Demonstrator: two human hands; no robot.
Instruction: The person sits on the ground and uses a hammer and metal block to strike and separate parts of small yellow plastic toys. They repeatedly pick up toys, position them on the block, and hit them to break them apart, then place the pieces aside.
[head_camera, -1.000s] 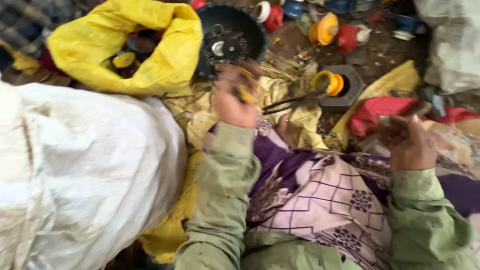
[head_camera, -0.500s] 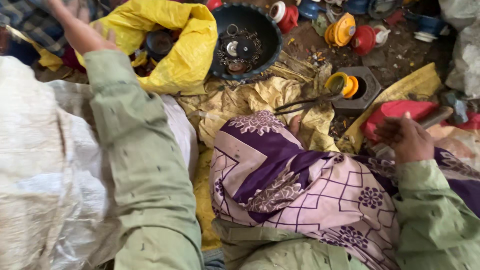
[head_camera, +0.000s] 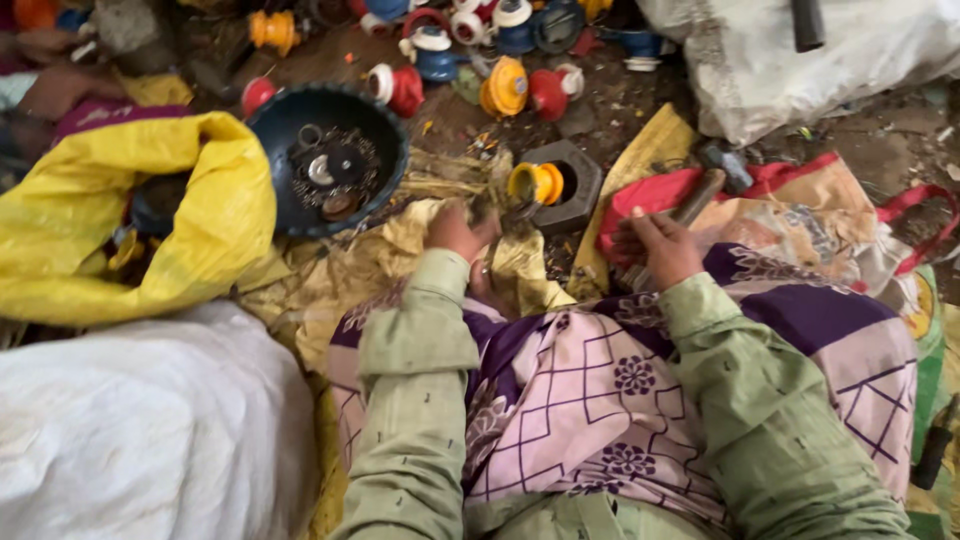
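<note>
My left hand (head_camera: 458, 234) rests on the crumpled yellow cloth (head_camera: 400, 262), its fingers curled around dark metal tongs (head_camera: 503, 214). The tongs reach toward a yellow round part (head_camera: 535, 183) sitting in a grey hexagonal block (head_camera: 580, 180). My right hand (head_camera: 660, 250) grips the wooden handle of a hammer (head_camera: 700, 190), whose head points up and away over a red cloth bag (head_camera: 650, 195). Both arms are in green sleeves above a purple patterned cloth (head_camera: 600, 390) on my lap.
A dark bowl (head_camera: 270, 170) of metal rings and scraps stands at upper left beside a yellow sack (head_camera: 120, 240). A white sack (head_camera: 140, 440) lies at lower left, another (head_camera: 780, 60) at upper right. Several red, blue and yellow parts (head_camera: 505, 88) litter the ground beyond. Another person's hand (head_camera: 55, 90) shows at far left.
My left arm, stretched far left over the yellow sack half a second ago, has come back to the tongs by the block. My right hand has stayed on the hammer.
</note>
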